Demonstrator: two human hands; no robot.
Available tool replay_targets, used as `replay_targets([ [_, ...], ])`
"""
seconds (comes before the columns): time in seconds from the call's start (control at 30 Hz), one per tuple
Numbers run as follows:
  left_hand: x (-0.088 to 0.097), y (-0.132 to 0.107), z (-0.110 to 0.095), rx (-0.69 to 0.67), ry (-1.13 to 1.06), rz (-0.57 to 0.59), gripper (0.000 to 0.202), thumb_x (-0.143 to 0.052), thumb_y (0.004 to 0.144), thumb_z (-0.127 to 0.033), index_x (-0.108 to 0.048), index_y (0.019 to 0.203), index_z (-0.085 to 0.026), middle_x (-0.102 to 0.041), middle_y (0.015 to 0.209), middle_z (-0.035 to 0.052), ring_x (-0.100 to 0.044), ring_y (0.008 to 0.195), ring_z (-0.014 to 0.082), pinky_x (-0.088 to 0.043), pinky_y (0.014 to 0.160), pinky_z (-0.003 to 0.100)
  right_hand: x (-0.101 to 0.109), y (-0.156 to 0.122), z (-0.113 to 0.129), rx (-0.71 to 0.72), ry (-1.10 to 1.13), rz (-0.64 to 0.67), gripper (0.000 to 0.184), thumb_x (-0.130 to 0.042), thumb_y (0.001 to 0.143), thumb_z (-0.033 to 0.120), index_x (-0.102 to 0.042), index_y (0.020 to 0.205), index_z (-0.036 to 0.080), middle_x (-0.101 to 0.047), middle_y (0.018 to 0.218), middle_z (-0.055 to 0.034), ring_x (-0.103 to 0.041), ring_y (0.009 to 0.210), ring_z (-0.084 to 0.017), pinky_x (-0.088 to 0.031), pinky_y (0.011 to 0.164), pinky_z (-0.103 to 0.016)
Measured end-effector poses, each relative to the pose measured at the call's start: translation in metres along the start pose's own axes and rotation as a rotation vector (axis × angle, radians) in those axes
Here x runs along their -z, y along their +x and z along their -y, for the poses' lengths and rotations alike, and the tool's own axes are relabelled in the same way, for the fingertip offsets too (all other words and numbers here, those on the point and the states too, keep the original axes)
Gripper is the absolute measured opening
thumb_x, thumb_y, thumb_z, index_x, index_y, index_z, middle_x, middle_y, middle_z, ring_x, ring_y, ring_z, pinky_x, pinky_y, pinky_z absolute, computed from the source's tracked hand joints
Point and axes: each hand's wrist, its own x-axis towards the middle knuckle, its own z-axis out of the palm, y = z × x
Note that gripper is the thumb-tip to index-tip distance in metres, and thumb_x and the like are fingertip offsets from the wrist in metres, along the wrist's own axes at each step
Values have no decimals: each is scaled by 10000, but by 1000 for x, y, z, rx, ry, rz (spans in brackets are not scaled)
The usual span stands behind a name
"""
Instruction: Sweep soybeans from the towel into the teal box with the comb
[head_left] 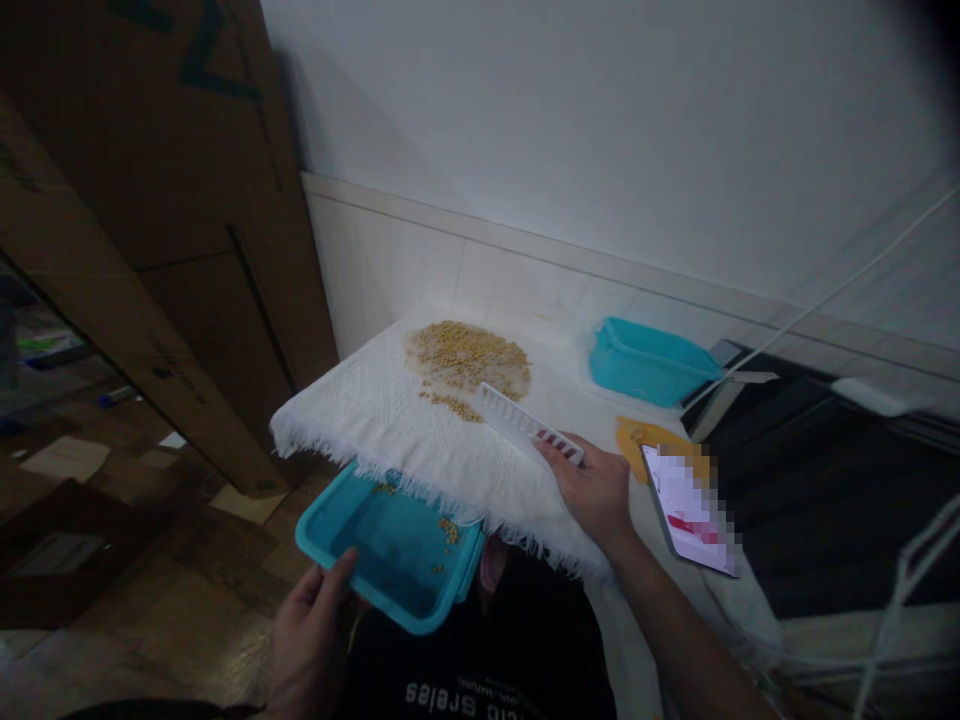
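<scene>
My left hand (pixel 311 620) grips the near left rim of a teal plastic bin (pixel 394 605), thumb over the edge. The bin is just below the front edge of the white fringed cloth (pixel 352 395), and a few soybeans (pixel 448 530) lie inside it. In my right hand (pixel 596 490) is a white slotted plastic strip (pixel 517 418), held by its near end. Its far end rests at or just above the cloth, beside a small trail of beans (pixel 454 405). Behind that, a wide pile of soybeans (pixel 465 348) is spread out on the cloth.
A second teal bin (pixel 652 362) stands at the back right of the table. An orange-yellow item (pixel 637 437) lies partly under a phone (pixel 686 510). Tall cardboard boxes (pixel 172 200) rise at the left, a wall (pixel 562 150) behind. White cables (pixel 825 295) cross on the right.
</scene>
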Motion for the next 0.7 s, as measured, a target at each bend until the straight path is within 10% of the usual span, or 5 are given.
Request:
replay_targets([
  [0.7,-6,-8,-7,-9,70,-14,389,-852,634,-514,-687,760,-185,-595,508,-32,-536,433,150,-410,424,248,12,-4,18,-59,41,51,271,-683,857,393,-822,888,162,-734,619,-6,-646,507,-143,-499,508,-217],
])
